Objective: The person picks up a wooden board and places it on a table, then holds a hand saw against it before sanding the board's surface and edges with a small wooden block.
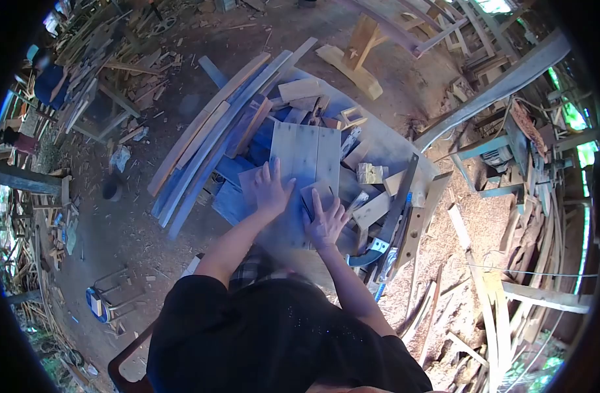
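In front of me a pale panel of joined wooden boards [298, 145] lies on the cluttered worktable. My left hand [272, 193] rests with fingers spread at the panel's left side, over a small flat piece of wood [249, 185]. My right hand [327, 221] lies at its right side, fingers stretched apart, over another small wood piece [311, 192]. A thin dark line shows beside the right fingers, too small to name. To the right, a handsaw [402, 200] with a blue-green handle lies at the table's edge, near a short wood block [370, 173].
Long planks [211, 134] lie along the table's left side. Wood offcuts [303, 88] crowd around the panel. A stool [102, 305] stands at lower left, and a person [50, 85] is at far left. Sawdust [486, 226] covers the ground at right, below a slanting beam [493, 92].
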